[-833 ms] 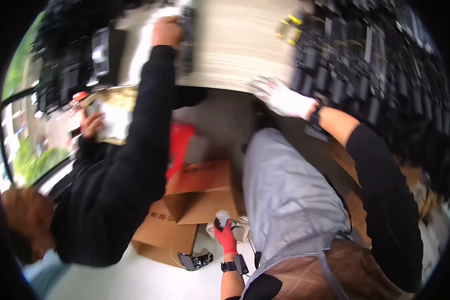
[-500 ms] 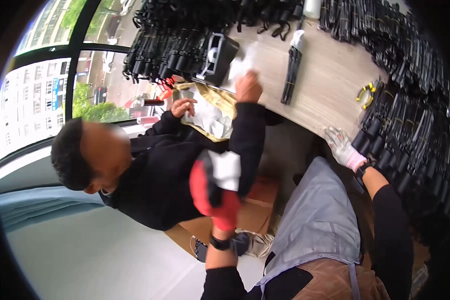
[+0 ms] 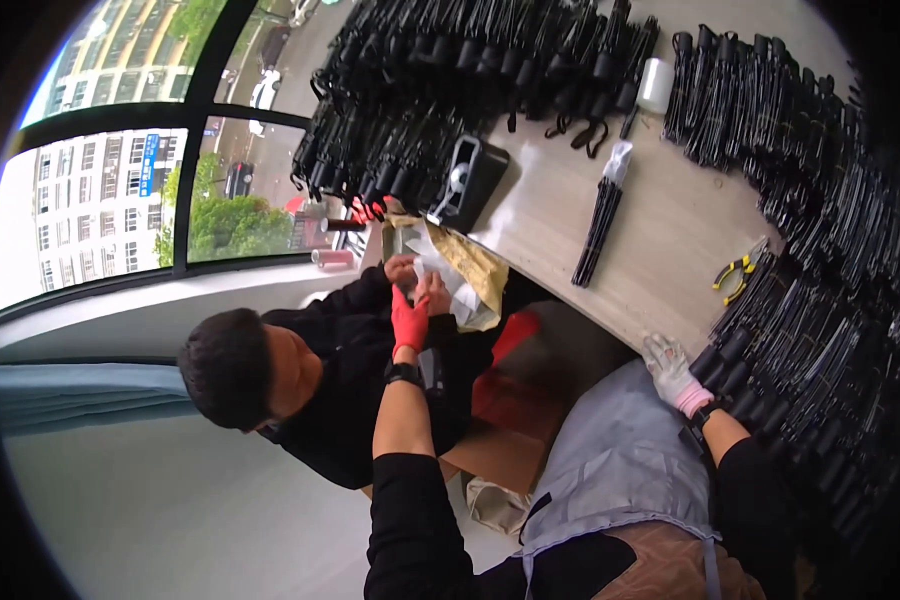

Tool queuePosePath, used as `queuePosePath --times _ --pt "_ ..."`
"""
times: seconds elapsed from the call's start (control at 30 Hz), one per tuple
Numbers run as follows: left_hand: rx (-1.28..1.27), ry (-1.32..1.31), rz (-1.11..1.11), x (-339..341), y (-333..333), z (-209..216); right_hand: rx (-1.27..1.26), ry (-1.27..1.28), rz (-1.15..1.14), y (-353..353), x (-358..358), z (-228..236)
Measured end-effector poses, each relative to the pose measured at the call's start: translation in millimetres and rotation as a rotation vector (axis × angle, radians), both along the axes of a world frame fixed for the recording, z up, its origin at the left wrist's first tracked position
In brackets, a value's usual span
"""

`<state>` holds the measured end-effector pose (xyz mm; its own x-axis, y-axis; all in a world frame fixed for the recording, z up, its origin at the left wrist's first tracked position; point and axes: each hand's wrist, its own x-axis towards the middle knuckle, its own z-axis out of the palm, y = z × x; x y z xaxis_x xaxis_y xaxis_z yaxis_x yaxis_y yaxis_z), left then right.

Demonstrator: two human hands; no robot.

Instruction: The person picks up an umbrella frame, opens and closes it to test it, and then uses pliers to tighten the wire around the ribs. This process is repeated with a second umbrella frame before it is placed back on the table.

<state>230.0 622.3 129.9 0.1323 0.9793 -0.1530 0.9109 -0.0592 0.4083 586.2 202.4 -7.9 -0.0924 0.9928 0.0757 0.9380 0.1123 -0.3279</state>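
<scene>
Left hand (image 3: 409, 320) rose from lap level to the white sheet (image 3: 448, 283) since half a second earlier.
Red-gloved fingers extended, touching the sheet's lower edge beside a co-worker's hands (image 3: 417, 275); grip not discernible. Sheet lay over a brown bag (image 3: 480, 268) at the table (image 3: 660, 240) edge. Right hand (image 3: 672, 372), white-gloved, rested flat, unclenched, against black bundles (image 3: 800, 350). Pliers (image 3: 738, 270) lay well apart.
</scene>
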Motion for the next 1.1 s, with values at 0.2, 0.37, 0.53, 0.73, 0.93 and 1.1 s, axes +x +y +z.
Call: queuePosePath --times 0.2,0.37,0.53,0.73,0.93,1.1 --pt "0.272 -0.156 0.007 47 -48 11 -0.169 0.146 -0.084 0 4 4" --pt "0.07 -0.347 -0.306 132 -139 -8 -0.131 0.06 -0.014 14 0 2" --pt "-0.338 -0.452 -0.497 275 -184 5 -0.322 0.136 -0.157 11 -2 64" --pt "-0.213 -0.624 -0.833 436 -162 -1 -0.186 0.785 -0.86 -39 -13 158" --pt "0.176 -0.78 -1.053 628 -181 22 -0.276 0.687 -1.717 -147 -125 257" --pt "0.157 -0.304 -1.139 714 -211 42 -0.558 0.731 -1.954 -134 -204 266"
